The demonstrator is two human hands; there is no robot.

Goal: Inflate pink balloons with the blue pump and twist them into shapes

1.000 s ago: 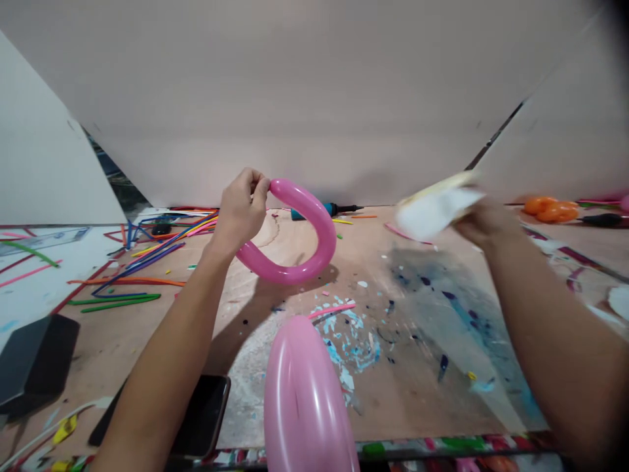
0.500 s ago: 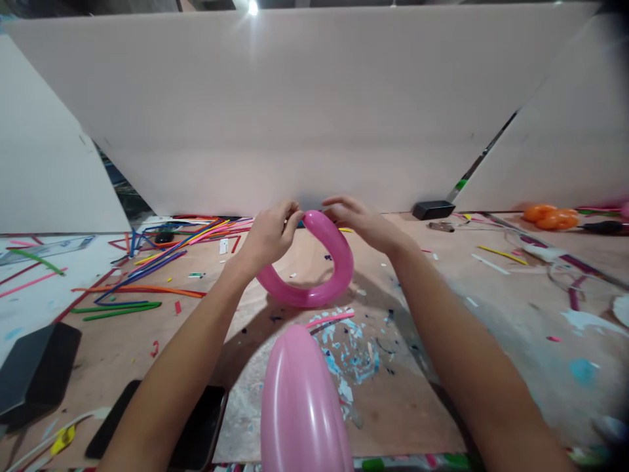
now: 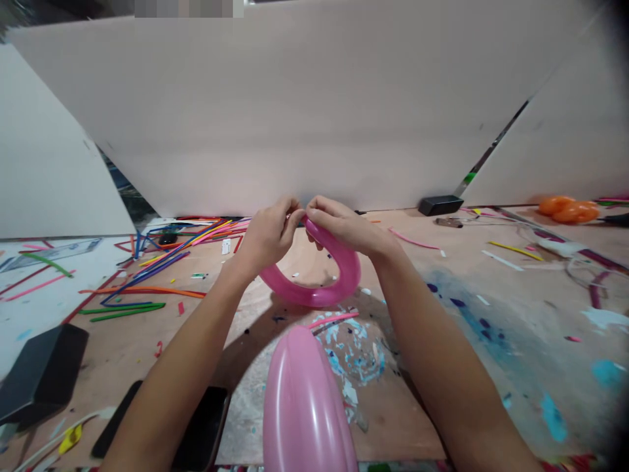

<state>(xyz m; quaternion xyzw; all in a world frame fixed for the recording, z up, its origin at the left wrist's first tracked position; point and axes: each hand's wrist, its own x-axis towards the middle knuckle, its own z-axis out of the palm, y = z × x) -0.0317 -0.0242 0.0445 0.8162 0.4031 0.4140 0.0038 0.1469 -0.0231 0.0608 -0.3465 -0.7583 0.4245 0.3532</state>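
Observation:
A long magenta modelling balloon is bent into a ring between my hands, above the table. My left hand pinches one part of it at the top of the loop. Around the end beside it, my right hand closes its fingers, with thumb and fingertips almost meeting the left ones. The exact pinch point is hidden by the fingers. In front of me, at the bottom of the view, stands a larger pale pink inflated balloon. Near its tip lies a thin pink uninflated balloon.
Several uninflated balloons in many colours lie on the left. Two black phones are under my left forearm, near a dark block. A black box and orange balloons sit at the back right. White panels wall the table.
My right hand, earlier with fingers loosely apart beside the balloon's end, has moved left and closed on it. My left hand keeps its pinch. The view has shifted slightly.

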